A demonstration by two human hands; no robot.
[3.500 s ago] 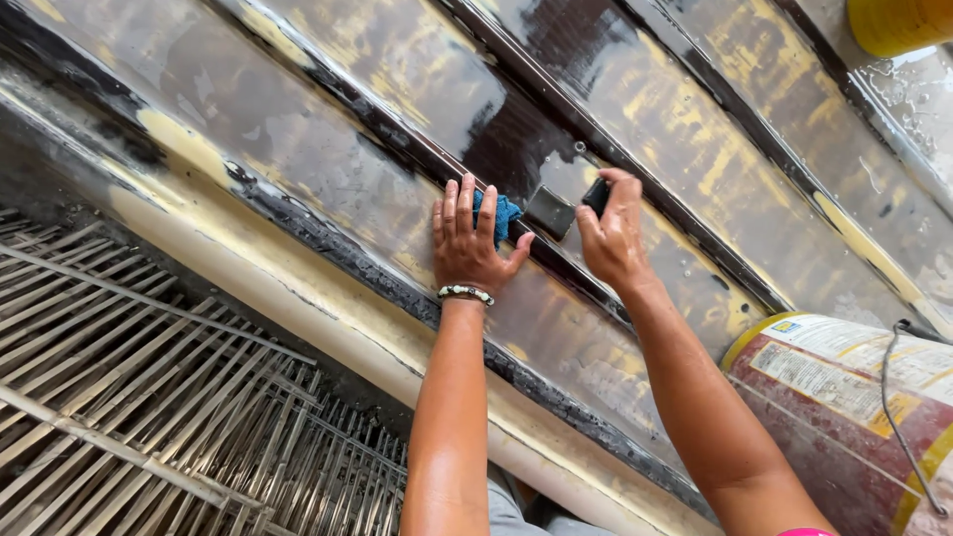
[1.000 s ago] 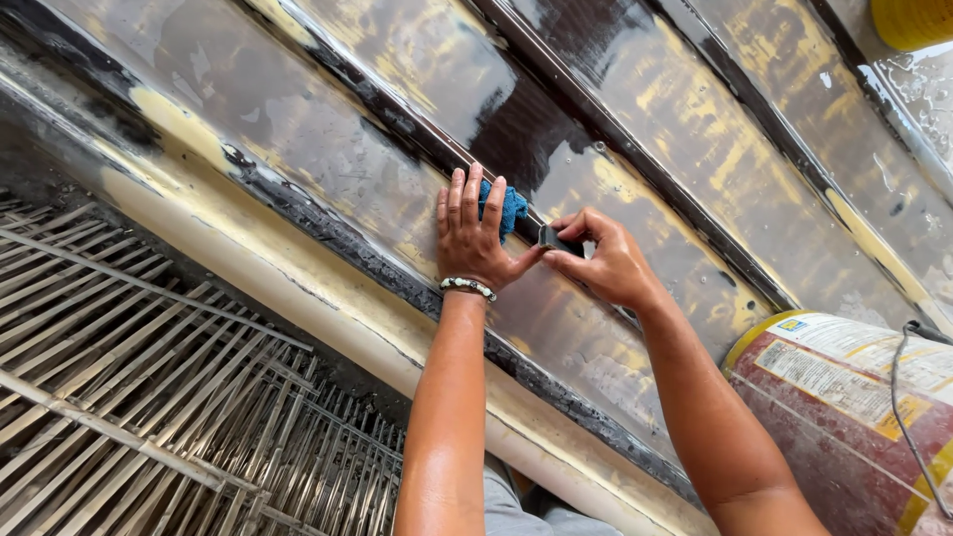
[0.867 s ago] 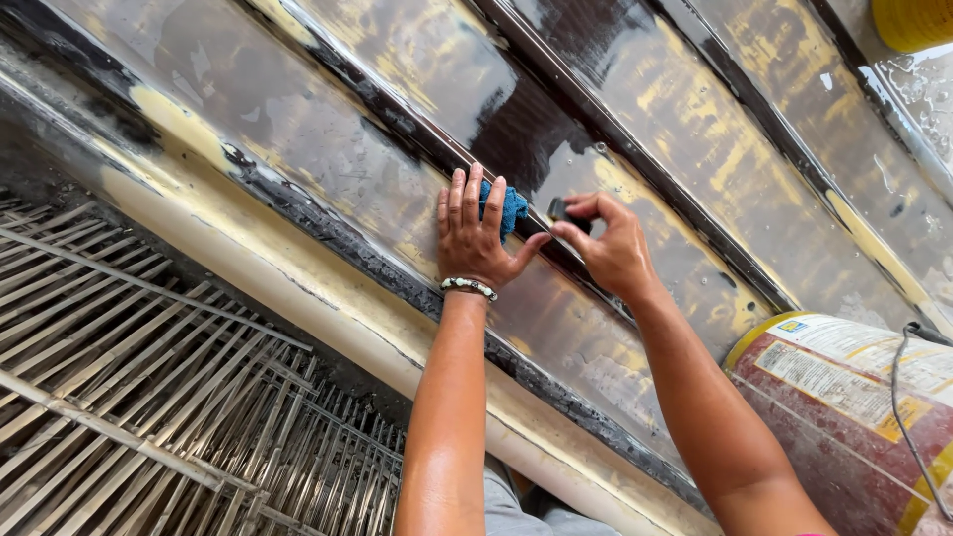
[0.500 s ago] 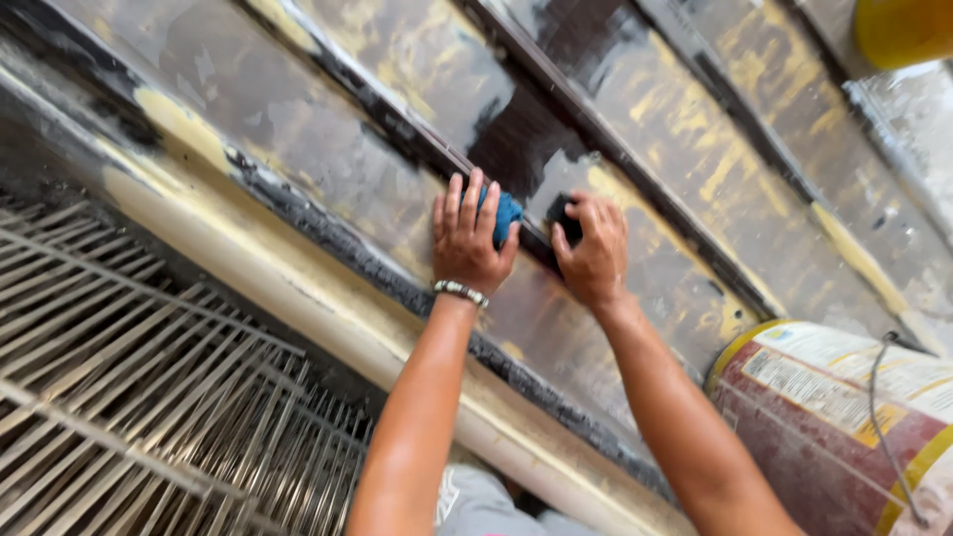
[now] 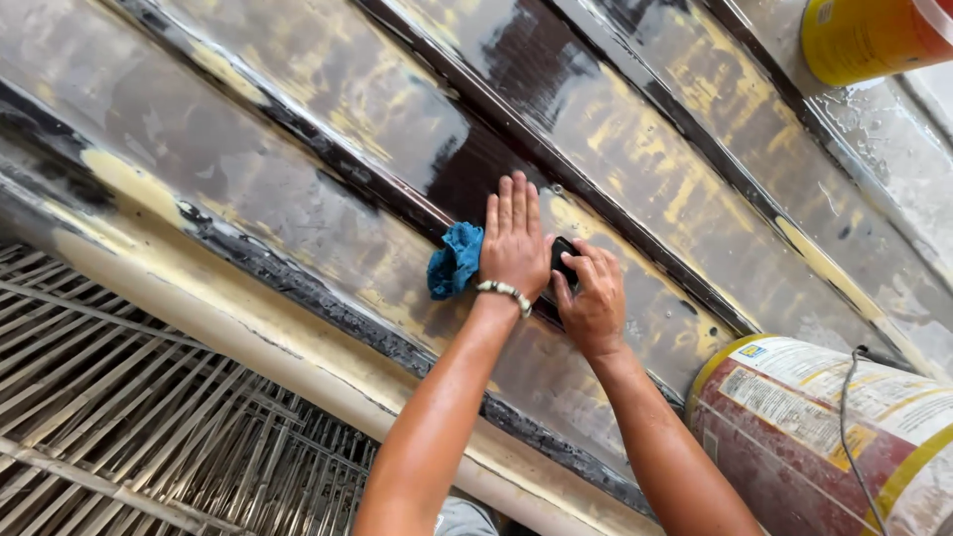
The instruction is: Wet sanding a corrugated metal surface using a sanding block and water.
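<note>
Metal rack (image 5: 129,417) of thin bars at lower left, nearest, well left of both forearms. Left hand (image 5: 513,243) pressed flat, fingers spread, on ribbed panel (image 5: 328,213) streaked yellow and dark brown; beaded bracelet (image 5: 504,291) at wrist. Blue cloth (image 5: 454,260) bunched under and just left of that palm. Right hand (image 5: 593,298) touching beside it, grip curled narrow around small black object (image 5: 562,261), kind unclear. Right of that grip, red drum (image 5: 824,447) lying tilted, yellow rim, pale rectangular label. Far upper right, yellow-and-red can (image 5: 874,35).
</note>
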